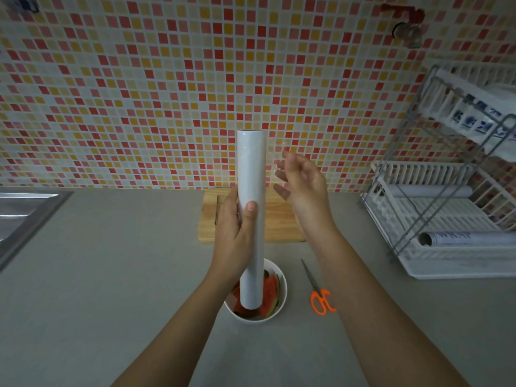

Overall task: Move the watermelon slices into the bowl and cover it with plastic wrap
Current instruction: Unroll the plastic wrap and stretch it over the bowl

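Upright, smooth white cylindrical plastic wrap roll (250,213) in left hand (236,238) fingers, right hand (305,188) fingers loosely spread beside it

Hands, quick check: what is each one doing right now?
Left hand: closed around the plastic wrap roll, held upright.
Right hand: fingers loosely curled beside the roll; whether it pinches film cannot be told.

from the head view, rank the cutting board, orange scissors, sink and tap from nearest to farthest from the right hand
From the right hand:
1. Cutting board, just below and behind it.
2. Orange scissors, lower down on the counter.
3. Tap, upper right on the wall.
4. Sink, far left.
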A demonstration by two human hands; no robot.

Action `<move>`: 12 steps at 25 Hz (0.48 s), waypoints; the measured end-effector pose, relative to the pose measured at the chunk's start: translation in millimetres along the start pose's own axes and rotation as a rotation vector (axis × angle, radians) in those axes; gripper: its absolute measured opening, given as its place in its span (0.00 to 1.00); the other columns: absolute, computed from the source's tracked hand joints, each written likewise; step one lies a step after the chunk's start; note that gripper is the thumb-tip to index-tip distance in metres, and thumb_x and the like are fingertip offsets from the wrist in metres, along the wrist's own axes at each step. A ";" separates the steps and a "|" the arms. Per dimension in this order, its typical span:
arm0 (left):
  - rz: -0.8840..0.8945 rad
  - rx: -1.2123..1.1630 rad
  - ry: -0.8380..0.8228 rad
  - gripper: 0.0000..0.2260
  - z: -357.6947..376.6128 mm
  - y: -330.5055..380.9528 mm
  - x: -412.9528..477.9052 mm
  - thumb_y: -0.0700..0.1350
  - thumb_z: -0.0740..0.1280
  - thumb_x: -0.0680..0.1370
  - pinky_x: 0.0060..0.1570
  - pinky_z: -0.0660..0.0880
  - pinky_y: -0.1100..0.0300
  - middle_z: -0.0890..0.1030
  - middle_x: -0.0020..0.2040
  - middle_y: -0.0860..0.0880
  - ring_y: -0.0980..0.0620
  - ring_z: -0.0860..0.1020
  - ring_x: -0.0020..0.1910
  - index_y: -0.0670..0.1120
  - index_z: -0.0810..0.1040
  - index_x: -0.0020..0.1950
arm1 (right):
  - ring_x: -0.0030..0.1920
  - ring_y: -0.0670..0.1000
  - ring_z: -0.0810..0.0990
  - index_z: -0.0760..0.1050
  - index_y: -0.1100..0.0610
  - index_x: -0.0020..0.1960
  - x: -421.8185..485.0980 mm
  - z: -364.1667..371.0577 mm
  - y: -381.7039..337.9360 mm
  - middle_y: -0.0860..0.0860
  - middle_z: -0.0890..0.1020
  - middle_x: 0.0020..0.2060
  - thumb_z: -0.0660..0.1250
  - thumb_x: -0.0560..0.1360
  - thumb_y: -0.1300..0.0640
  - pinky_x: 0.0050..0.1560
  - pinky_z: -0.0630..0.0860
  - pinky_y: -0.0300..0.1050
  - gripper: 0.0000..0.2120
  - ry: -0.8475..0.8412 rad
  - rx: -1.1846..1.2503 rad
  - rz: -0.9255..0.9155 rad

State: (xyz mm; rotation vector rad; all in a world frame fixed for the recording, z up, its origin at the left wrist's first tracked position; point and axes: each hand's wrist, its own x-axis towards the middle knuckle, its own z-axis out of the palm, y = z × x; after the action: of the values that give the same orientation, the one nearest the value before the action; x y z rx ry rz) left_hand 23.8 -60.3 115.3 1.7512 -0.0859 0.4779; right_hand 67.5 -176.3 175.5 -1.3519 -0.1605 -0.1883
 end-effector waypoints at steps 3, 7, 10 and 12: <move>0.022 0.003 -0.015 0.16 -4.8 1.5 6.1 0.56 0.56 0.80 0.56 0.76 0.50 0.76 0.58 0.55 0.54 0.75 0.58 0.58 0.68 0.68 | 0.47 0.43 0.82 0.77 0.43 0.47 -6.3 -0.1 8.0 0.43 0.83 0.46 0.71 0.70 0.47 0.47 0.80 0.41 0.07 -0.107 -0.118 0.003; 0.059 0.006 -0.063 0.11 -12.3 11.1 10.2 0.56 0.56 0.80 0.49 0.75 0.66 0.75 0.53 0.67 0.62 0.75 0.54 0.69 0.65 0.60 | 0.38 0.41 0.82 0.78 0.49 0.43 -2.1 -2.1 11.3 0.43 0.83 0.33 0.70 0.72 0.57 0.43 0.79 0.36 0.03 0.059 -0.195 -0.116; 0.068 -0.008 -0.088 0.10 -15.9 17.4 15.2 0.55 0.55 0.80 0.47 0.74 0.71 0.75 0.52 0.68 0.64 0.75 0.53 0.70 0.64 0.58 | 0.41 0.41 0.82 0.77 0.50 0.48 -4.2 -6.0 15.9 0.45 0.83 0.40 0.68 0.73 0.49 0.46 0.79 0.37 0.06 0.021 -0.137 -0.081; 0.072 -0.030 -0.091 0.10 -18.7 18.2 19.8 0.55 0.55 0.79 0.48 0.74 0.70 0.75 0.54 0.63 0.63 0.75 0.53 0.66 0.65 0.60 | 0.43 0.43 0.83 0.77 0.46 0.48 -10.3 -6.6 22.4 0.44 0.83 0.41 0.69 0.71 0.47 0.47 0.79 0.38 0.07 -0.091 -0.245 -0.053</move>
State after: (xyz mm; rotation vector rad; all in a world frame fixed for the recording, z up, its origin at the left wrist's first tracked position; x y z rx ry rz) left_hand 31.1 -43.0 142.2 1.7442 -0.2205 0.4473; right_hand 62.6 -177.6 150.6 -1.6023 -0.2562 -0.1958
